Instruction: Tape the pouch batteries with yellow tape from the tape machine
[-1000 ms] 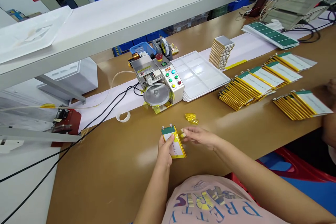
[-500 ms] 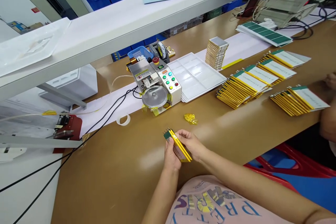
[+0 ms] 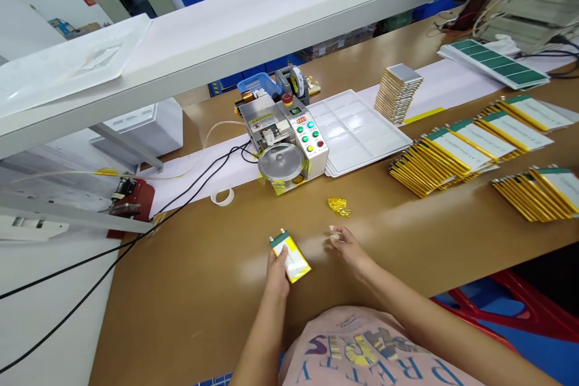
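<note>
The left hand is holding a cell flat on the brown bench, its fingers closing along the cell's left edge and its thumb lying across the white face. The cell is lying with its green end and two small tabs pointing away from the person, yellow tape running along its sides. The right hand is resting just to the right, apart from the cell, fingers loosely spread and holding nothing that shows, though something small may be sitting at the fingertips. A crumpled scrap of yellow tape is lying on the bench just beyond that hand. Farther back a tape machine with coloured buttons is standing beside a white tray. Rows of more cells are leaning in fanned stacks along the bench to the right.
</note>
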### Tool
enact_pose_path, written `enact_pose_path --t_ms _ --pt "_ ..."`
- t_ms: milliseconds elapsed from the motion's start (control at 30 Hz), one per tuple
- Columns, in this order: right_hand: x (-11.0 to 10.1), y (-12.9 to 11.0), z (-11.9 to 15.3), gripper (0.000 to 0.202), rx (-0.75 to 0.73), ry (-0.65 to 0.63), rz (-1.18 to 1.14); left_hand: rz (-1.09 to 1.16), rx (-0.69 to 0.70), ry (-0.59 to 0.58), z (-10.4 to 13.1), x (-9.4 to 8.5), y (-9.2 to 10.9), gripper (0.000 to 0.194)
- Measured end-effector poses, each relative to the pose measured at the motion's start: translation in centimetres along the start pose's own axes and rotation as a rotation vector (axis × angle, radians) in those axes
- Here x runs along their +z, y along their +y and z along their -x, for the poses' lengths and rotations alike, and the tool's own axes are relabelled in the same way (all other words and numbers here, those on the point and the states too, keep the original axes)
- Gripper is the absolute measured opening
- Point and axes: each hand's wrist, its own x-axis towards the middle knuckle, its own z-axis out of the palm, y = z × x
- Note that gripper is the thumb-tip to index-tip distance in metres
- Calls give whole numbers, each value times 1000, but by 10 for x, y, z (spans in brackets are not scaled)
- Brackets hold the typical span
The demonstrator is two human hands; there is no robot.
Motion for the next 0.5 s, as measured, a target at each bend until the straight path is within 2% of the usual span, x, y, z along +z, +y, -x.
enact_pose_path --t_ms 133,233,367,500 --pt "-43 19 5 33 95 -18 111 -20 35 125 -15 -56 11 40" --pt "-70 38 2 35 109 -17 265 -32 46 197 -16 -85 13 36" --pt "-78 55 -3 38 76 -62 400 -116 65 280 -17 -102 14 32" --pt "-70 48 -6 37 -16 -86 444 -320 91 370 -12 -101 23 32"
